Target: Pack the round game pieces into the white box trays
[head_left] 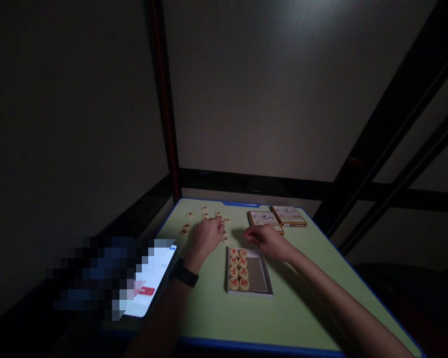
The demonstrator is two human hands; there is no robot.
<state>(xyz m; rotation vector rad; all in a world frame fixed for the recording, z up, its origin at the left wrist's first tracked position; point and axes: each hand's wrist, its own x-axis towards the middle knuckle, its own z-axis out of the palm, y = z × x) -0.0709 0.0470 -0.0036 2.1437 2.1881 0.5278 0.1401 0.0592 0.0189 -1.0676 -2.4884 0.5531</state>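
Observation:
My left hand (208,234), with a dark band (184,272) on its wrist, reaches among loose Chinese chess pieces (204,208) at the table's far left. Its fingers are curled together, and what they hold, if anything, is hidden. Just beyond an open box tray (259,294) hovers my right hand (271,241), its fingers bent inward; I cannot make out anything in them. Red-marked Chinese chess pieces (243,272) fill two columns in the tray's left part, characters facing up. The tray's right part shows its bare bottom.
Two flat printed boxes (289,215) lie at the far right of the green table (216,318), which has a blue edge. A lit phone or tablet screen (155,278) stands out at the left, beside a blurred-out patch. Walls rise behind the table.

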